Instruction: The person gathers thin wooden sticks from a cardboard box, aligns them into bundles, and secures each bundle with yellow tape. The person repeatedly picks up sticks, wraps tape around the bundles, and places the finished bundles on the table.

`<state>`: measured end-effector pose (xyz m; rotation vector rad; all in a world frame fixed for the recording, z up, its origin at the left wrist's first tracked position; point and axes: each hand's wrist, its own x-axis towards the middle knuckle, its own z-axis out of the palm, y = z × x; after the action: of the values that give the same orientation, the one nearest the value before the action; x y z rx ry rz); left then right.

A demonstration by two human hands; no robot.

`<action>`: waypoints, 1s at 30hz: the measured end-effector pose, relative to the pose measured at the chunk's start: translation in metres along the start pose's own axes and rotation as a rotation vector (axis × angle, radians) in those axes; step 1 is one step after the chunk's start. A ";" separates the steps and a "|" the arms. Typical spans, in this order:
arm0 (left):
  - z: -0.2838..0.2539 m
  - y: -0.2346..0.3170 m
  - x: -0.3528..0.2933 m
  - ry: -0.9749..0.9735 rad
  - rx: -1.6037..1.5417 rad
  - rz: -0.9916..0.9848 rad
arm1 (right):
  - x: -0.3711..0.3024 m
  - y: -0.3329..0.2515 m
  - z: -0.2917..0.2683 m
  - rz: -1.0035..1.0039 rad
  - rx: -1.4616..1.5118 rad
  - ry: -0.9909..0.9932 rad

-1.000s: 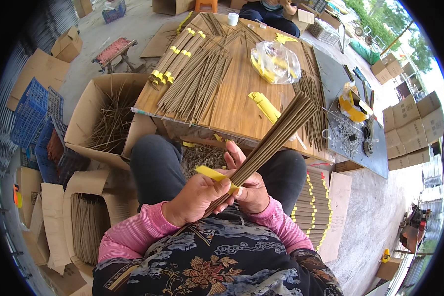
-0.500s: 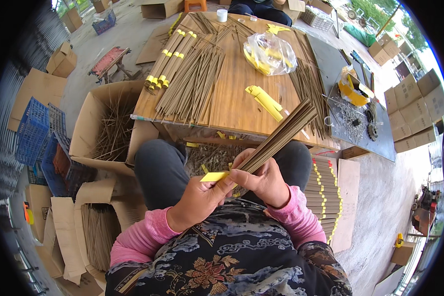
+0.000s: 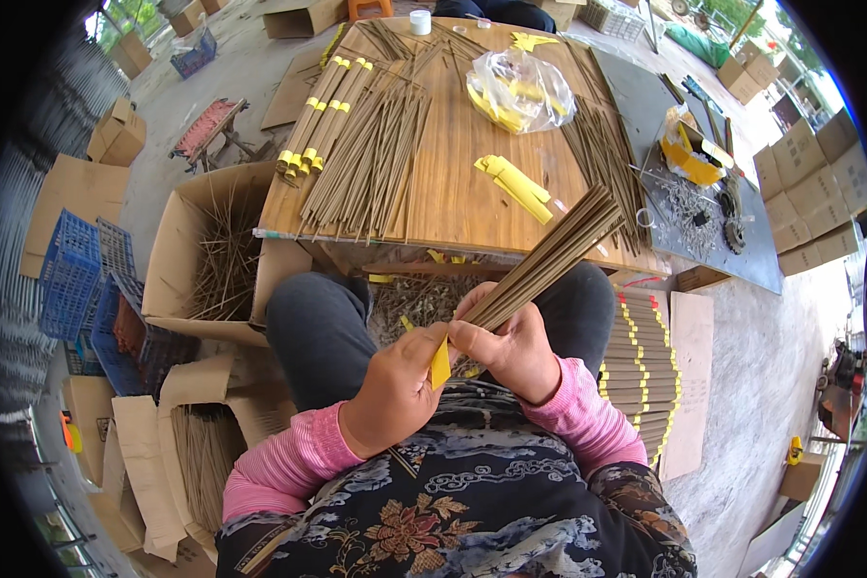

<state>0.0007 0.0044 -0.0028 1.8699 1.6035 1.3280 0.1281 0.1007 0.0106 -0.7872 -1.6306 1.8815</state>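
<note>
A bundle of thin brown incense sticks [image 3: 552, 252] slants up and to the right over my lap, its far end reaching past the table's near edge. My right hand [image 3: 518, 354] is closed round its lower part, thumb on top. My left hand [image 3: 393, 387] is closed at the lower end, pinching a yellow paper strip [image 3: 441, 364] against the sticks; the strip's free end hangs down. My fingers hide the bundle's lower tip. More yellow paper strips [image 3: 513, 189] lie on the wooden table [image 3: 462, 207] ahead.
Loose sticks [image 3: 371, 159] and banded bundles [image 3: 326, 116] cover the table's left; a plastic bag [image 3: 520, 91] lies farther back. Cardboard boxes [image 3: 188, 318] stand at my left. Banded bundles [image 3: 636, 371] lie right of my knee. A dark board [image 3: 665, 173] adjoins the table.
The yellow strip's free end has swung from pointing left to hanging down, as my left hand turned by the bundle. My right hand keeps its hold. The view has shifted slightly.
</note>
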 end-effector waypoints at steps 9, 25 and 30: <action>-0.002 -0.006 0.004 -0.015 0.268 0.195 | 0.000 -0.004 0.004 -0.127 -0.002 0.055; -0.002 -0.009 -0.001 -0.005 -0.058 -0.115 | 0.002 0.007 -0.009 0.064 0.224 -0.176; -0.007 -0.005 0.003 -0.031 -0.028 -0.080 | 0.001 0.004 -0.008 0.029 0.210 -0.167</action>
<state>-0.0078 0.0063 -0.0020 1.7828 1.6182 1.2749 0.1333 0.1061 0.0056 -0.5829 -1.4904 2.1465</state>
